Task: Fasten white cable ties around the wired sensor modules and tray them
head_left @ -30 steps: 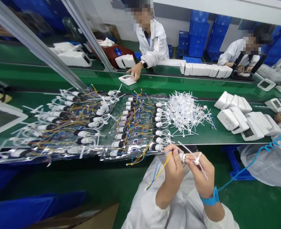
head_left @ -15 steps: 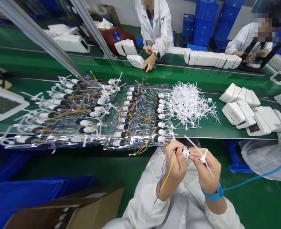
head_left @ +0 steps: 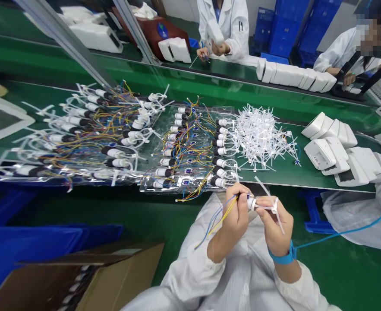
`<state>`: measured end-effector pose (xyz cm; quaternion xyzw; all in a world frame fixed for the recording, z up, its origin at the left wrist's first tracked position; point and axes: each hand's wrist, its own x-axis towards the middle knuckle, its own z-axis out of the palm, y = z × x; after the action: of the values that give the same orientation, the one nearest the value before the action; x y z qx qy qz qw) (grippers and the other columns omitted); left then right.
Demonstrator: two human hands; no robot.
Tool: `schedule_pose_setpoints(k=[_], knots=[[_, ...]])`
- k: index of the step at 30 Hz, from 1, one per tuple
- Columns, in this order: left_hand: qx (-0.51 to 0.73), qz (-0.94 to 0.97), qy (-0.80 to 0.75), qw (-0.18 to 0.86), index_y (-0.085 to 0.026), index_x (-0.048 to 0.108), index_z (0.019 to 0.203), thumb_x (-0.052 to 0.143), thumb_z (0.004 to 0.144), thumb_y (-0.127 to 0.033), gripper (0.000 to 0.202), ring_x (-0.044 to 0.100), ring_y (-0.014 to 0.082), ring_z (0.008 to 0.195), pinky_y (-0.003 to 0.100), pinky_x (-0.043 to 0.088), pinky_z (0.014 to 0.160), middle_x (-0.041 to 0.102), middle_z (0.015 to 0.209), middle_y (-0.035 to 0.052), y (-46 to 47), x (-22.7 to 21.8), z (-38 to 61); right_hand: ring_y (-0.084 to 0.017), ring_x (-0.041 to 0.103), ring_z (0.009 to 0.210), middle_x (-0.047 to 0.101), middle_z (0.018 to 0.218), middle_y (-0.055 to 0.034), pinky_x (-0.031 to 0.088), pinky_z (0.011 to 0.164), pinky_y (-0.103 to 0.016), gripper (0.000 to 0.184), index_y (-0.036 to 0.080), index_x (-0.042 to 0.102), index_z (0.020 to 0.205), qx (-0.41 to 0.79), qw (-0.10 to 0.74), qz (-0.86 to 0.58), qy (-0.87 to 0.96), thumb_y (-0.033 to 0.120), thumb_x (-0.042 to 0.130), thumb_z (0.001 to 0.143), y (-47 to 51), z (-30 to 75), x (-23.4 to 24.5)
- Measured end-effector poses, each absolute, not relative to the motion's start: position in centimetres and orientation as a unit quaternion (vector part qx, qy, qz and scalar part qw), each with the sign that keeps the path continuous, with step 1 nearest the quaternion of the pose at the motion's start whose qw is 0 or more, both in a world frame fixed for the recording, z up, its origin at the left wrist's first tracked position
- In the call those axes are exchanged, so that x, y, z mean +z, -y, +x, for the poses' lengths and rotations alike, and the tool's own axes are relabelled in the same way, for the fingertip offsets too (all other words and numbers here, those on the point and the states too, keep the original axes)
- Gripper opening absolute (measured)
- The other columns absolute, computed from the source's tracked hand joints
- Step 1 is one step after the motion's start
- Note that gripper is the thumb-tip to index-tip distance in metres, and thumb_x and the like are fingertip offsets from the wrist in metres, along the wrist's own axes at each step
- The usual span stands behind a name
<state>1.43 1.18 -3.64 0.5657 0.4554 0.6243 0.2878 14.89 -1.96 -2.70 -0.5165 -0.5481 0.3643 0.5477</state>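
Observation:
Over my lap, my left hand is closed around a small pump, a cylinder whose white end shows between my hands. Blue and yellow wires trail down from my left fingers. My right hand, with a blue strap at the wrist, pinches thin white tubing right beside the pump's white end. A white connector on the tubing lies across my right fingers, its thin arms sticking out. My fingers hide whether the tubing is on the pump.
Rows of wired pumps lie on plastic trays on the green bench. A pile of white tube pieces is beside them. White device housings sit at right. Below left stands a cardboard box. Two co-workers sit opposite.
My hands keep the same hold and sit slightly higher and further left in view. The wires swing outward to the left. A co-worker opposite has lifted a white housing off the bench.

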Motion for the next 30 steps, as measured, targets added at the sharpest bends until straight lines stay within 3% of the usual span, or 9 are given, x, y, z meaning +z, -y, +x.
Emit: schedule_pose_setpoints(k=[6, 15, 19, 22, 25, 27, 30], knots=[[0.611, 0.574, -0.465, 0.283, -0.025, 0.058, 0.121, 0.044, 0.121, -0.031, 0.016, 0.069, 0.0199, 0.096, 0.035, 0.056, 0.088, 0.068, 0.106, 0.0048, -0.9, -4.1, 1.5, -0.028, 0.078, 0.102, 0.084, 0.104, -0.0081, 0.064, 0.091, -0.042, 0.012, 0.025, 0.085, 0.096, 0.354, 0.572, -0.536, 0.511, 0.033, 0.08, 0.104, 2.1, 14.1, -3.0], [0.625, 0.558, -0.492, 0.235, -0.025, 0.059, 0.112, 0.043, 0.121, -0.034, 0.02, 0.066, 0.0211, 0.09, 0.036, 0.055, 0.086, 0.065, 0.098, 0.0042, -0.7, -5.1, 1.9, -0.027, 0.078, 0.099, 0.083, 0.103, -0.0085, 0.062, 0.087, -0.04, 0.013, 0.025, 0.088, 0.1, 0.346, 0.552, -0.538, 0.536, 0.032, 0.078, 0.105, 2.2, 13.6, -3.0], [0.611, 0.56, -0.491, 0.269, -0.025, 0.062, 0.107, 0.044, 0.121, -0.039, 0.026, 0.068, 0.0208, 0.088, 0.034, 0.056, 0.084, 0.067, 0.096, 0.004, -1.2, -4.9, 1.5, -0.028, 0.078, 0.101, 0.082, 0.102, -0.0099, 0.064, 0.091, -0.041, 0.021, 0.024, 0.085, 0.096, 0.377, 0.559, -0.531, 0.514, 0.042, 0.079, 0.105, 1.9, 13.7, -3.9], [0.592, 0.546, -0.5, 0.318, -0.024, 0.065, 0.104, 0.047, 0.119, -0.047, 0.033, 0.069, 0.0212, 0.084, 0.034, 0.058, 0.08, 0.069, 0.092, 0.0042, -1.5, -4.3, 1.0, -0.031, 0.079, 0.108, 0.08, 0.114, -0.0126, 0.068, 0.094, -0.045, 0.046, 0.023, 0.084, 0.106, 0.464, 0.559, -0.5, 0.472, 0.067, 0.088, 0.092, 1.9, 14.6, -5.1], [0.57, 0.523, -0.511, 0.376, -0.024, 0.067, 0.103, 0.052, 0.115, -0.052, 0.034, 0.069, 0.0206, 0.078, 0.032, 0.058, 0.074, 0.071, 0.09, 0.0038, -1.6, -3.7, 0.0, -0.036, 0.079, 0.116, 0.074, 0.141, -0.0171, 0.071, 0.093, -0.049, 0.109, 0.026, 0.077, 0.137, 0.597, 0.509, -0.444, 0.433, 0.089, 0.099, 0.051, 1.9, 17.0, -5.9], [0.552, 0.525, -0.509, 0.401, -0.024, 0.069, 0.102, 0.056, 0.113, -0.053, 0.034, 0.07, 0.0209, 0.077, 0.032, 0.059, 0.073, 0.073, 0.09, 0.0042, -1.7, -3.5, -0.9, -0.039, 0.078, 0.122, 0.066, 0.156, -0.0214, 0.069, 0.096, -0.051, 0.136, 0.028, 0.068, 0.152, 0.639, 0.482, -0.425, 0.422, 0.092, 0.098, 0.036, 2.1, 19.0, -6.0], [0.508, 0.559, -0.498, 0.427, -0.024, 0.072, 0.099, 0.062, 0.108, -0.055, 0.034, 0.076, 0.0241, 0.083, 0.034, 0.062, 0.077, 0.079, 0.092, 0.006, -1.9, -3.5, -2.0, -0.04, 0.074, 0.135, 0.061, 0.164, -0.024, 0.063, 0.11, -0.057, 0.131, 0.03, 0.061, 0.162, 0.612, 0.503, -0.439, 0.425, 0.093, 0.095, 0.052, 2.5, 20.7, -5.4]])
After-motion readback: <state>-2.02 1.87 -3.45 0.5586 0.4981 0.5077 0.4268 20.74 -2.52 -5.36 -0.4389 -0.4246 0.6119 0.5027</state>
